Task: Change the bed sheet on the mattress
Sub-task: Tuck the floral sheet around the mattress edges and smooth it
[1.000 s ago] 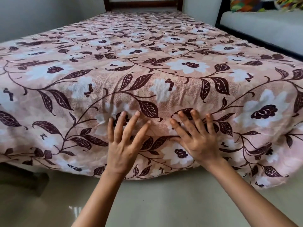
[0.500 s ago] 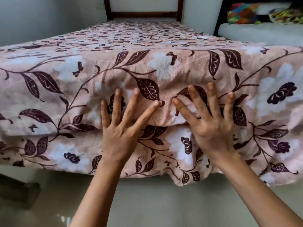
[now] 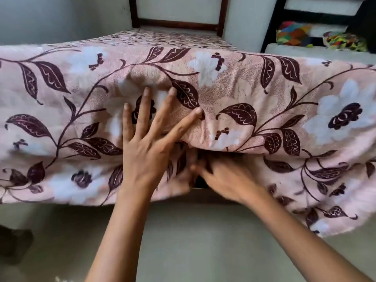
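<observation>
Left hand point(image 3: 146, 147) flat on bed sheet point(image 3: 254, 94); right hand point(image 3: 225, 176) tucking under fold.

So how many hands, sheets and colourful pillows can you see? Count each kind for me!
Hands: 2, the left hand spread flat on the sheet and the right hand, blurred, pushing in under the fold.
Sheets: 1, the flowery pink sheet over the bed.
Colourful pillows: 2, one beside the other on the next bed.
Total: 5
</observation>
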`<state>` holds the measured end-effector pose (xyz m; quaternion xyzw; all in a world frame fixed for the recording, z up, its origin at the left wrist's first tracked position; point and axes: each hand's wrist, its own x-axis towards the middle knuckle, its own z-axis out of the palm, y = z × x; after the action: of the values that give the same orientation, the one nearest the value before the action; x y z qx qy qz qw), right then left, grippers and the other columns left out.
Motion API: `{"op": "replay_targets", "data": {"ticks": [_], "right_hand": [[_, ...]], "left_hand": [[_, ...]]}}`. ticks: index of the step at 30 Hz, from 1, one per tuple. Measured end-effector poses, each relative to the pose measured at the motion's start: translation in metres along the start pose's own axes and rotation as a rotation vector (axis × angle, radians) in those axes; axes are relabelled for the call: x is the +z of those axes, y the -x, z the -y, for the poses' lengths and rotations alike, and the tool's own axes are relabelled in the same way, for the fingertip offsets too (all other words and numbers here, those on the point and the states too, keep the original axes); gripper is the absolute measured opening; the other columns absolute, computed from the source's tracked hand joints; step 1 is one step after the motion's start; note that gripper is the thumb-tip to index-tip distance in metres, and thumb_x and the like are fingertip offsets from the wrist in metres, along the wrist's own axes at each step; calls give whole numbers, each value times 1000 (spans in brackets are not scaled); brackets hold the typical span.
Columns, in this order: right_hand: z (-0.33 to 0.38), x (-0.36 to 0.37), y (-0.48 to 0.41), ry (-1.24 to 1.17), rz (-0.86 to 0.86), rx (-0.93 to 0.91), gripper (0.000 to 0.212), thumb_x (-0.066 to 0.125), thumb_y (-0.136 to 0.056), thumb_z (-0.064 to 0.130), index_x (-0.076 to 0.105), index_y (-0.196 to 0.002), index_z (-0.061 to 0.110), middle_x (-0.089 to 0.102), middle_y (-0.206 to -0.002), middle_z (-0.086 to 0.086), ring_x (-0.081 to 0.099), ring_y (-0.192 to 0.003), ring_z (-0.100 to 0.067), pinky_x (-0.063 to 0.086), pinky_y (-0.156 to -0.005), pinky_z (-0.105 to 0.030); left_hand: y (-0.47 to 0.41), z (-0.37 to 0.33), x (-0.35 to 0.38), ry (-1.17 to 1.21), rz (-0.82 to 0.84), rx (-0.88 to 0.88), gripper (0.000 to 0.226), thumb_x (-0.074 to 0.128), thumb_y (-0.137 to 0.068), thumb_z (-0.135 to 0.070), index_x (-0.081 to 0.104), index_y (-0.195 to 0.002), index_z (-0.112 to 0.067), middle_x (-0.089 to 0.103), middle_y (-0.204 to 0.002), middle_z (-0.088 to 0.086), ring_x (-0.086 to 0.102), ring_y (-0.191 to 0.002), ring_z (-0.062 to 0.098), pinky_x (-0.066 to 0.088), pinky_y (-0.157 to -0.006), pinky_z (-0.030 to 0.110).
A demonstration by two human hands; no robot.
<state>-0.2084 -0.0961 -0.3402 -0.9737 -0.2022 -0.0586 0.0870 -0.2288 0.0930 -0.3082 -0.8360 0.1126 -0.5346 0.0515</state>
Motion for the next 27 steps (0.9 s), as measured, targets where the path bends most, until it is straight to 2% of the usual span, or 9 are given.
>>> {"op": "replay_targets", "data": {"ticks": [2, 6, 8, 11, 14, 19, 21, 25, 27], "right_hand": [[-7, 0, -30, -60, 190, 79, 87, 8, -76, 82, 21, -148, 34, 15, -156, 2, 17, -143, -24, 16, -116, -41], [-4, 8, -1, -123, 261, 74, 69, 14, -88, 70, 17, -148, 37, 14, -157, 7, 14, -144, -19, 14, -117, -36], [4, 1, 49, -54, 200, 59, 66, 10, -88, 68, 21, -146, 37, 22, -154, 10, 21, -141, -18, 21, -115, -36], [17, 5, 113, 56, 108, 27, 72, -3, -92, 61, 48, -131, 27, 46, -142, 8, 51, -123, -14, 32, -105, -28], [19, 26, 151, 10, 43, -83, 60, 7, -96, 59, 48, -116, 21, 51, -137, 10, 54, -119, -18, 18, -103, -22], [12, 19, 160, 140, -105, 19, 66, 13, -97, 55, 47, -131, 10, 53, -135, -5, 42, -128, -20, 23, -105, -34], [6, 20, 161, 150, -145, 88, 70, 13, -97, 55, 54, -130, 7, 55, -133, -8, 47, -126, -25, 23, -105, -36], [-5, 14, 167, 103, -287, 216, 68, 18, -97, 54, 60, -122, 6, 62, -121, -10, 54, -115, -27, 28, -102, -40], [-8, 10, 171, 47, -391, 249, 59, 30, -96, 50, 61, -119, 6, 63, -116, -9, 53, -110, -24, 33, -100, -38]], "left_hand": [[-3, 1, -2, 9, 23, 13, 81, 58, -81, -61, 10, -145, -48, -3, -157, -4, -3, -145, 28, -7, -115, 45], [16, -6, 0, 20, 32, 7, 78, 59, -85, -46, 9, -145, -48, -9, -157, -7, -8, -145, 24, -8, -115, 45], [34, -9, 5, 6, 55, 15, 78, 56, -89, -30, 4, -145, -49, -13, -156, -8, -12, -144, 24, -10, -115, 44], [57, -11, 12, -15, 90, 43, 110, 68, -67, -10, -1, -145, -48, -16, -156, -8, -15, -143, 24, -14, -114, 45], [60, -11, 13, 3, 100, 41, 109, 64, -69, -3, 0, -144, -49, -17, -156, -9, -17, -143, 23, -14, -114, 44], [74, -18, 9, 74, 134, 31, 85, 54, -83, -19, 4, -145, -47, -16, -156, -6, -21, -142, 24, -17, -111, 48], [80, -23, 5, 138, 149, 7, 75, 49, -85, -27, 10, -146, -44, -11, -157, -4, -19, -142, 28, -16, -109, 54], [62, -59, -4, 346, 141, 75, 73, 50, -81, -41, 17, -146, -41, -4, -158, -3, -12, -143, 34, 4, -106, 70], [46, -89, -3, 370, 119, 120, 69, 50, -86, -46, 18, -146, -40, -3, -158, -3, -8, -144, 34, 5, -108, 67]]}}
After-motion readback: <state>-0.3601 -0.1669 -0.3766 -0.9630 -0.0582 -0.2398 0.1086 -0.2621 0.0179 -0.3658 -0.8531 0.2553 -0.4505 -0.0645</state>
